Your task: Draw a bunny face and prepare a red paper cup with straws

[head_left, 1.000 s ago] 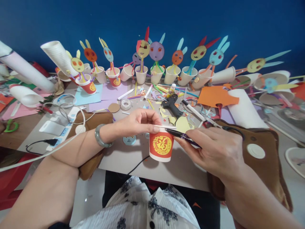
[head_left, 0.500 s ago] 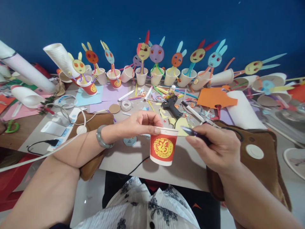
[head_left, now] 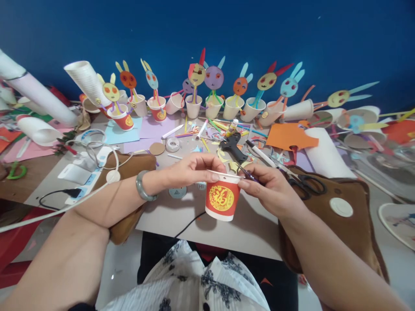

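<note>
A red and white paper cup (head_left: 222, 198) with a yellow round emblem is held upright over the front of the table. My left hand (head_left: 202, 170) grips its rim, thumb outside and fingers reaching inside. A small dark mark or hole shows just under the rim. My right hand (head_left: 270, 185) is closed around a slim pointed tool (head_left: 249, 174) with a dark, purplish handle, its exact kind unclear. The right thumb touches the cup's right edge near the rim. The tool's tip points up and left, behind the rim.
Paper rabbit figures stand in cups along the blue wall. A black glue gun (head_left: 234, 147), a tape roll (head_left: 172, 144), markers and paper scraps lie mid-table. Black-handled scissors (head_left: 304, 183) rest on a brown cushion (head_left: 353, 224) at right. A power strip (head_left: 84, 179) with cables lies left.
My right hand has moved left with the pointed tool and now touches the cup's rim. The cup stays in my left hand, and the scissors at right are uncovered.
</note>
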Tool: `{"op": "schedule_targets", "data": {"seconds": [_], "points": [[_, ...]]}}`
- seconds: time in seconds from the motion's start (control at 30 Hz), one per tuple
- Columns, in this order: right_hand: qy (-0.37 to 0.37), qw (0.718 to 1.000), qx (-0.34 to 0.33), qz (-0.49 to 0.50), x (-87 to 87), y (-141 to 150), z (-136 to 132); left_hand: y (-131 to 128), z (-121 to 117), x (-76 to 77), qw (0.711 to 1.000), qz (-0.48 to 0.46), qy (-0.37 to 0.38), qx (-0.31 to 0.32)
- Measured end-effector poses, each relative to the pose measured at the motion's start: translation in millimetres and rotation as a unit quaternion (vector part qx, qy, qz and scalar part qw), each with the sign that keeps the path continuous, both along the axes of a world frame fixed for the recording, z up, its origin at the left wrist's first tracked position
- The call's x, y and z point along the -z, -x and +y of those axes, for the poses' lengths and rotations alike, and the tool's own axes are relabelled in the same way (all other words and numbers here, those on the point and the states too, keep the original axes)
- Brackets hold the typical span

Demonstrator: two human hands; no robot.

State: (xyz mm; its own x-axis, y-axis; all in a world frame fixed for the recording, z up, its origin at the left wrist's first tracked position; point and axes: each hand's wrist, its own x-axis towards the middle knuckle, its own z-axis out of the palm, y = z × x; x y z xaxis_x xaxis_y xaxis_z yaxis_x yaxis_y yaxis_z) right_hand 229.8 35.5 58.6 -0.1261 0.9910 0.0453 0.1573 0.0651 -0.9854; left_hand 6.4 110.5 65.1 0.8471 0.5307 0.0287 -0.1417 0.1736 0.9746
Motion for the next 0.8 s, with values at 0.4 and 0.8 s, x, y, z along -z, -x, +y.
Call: {"op": "schedule_targets", "data": {"seconds": [0.4, 0.8], "points": [[-0.111, 0.99, 0.026, -0.084, 1.1, -1.5, -3.2, -0.1, -1.5, 1.2, 0.999, 0.007, -0.039, 0.011], [-0.094, 0.992, 0.022, -0.086, 1.8, 1.1, 0.1, -3.4, -5.6, 4.5, 0.994, -0.002, -0.103, -0.026]]}}
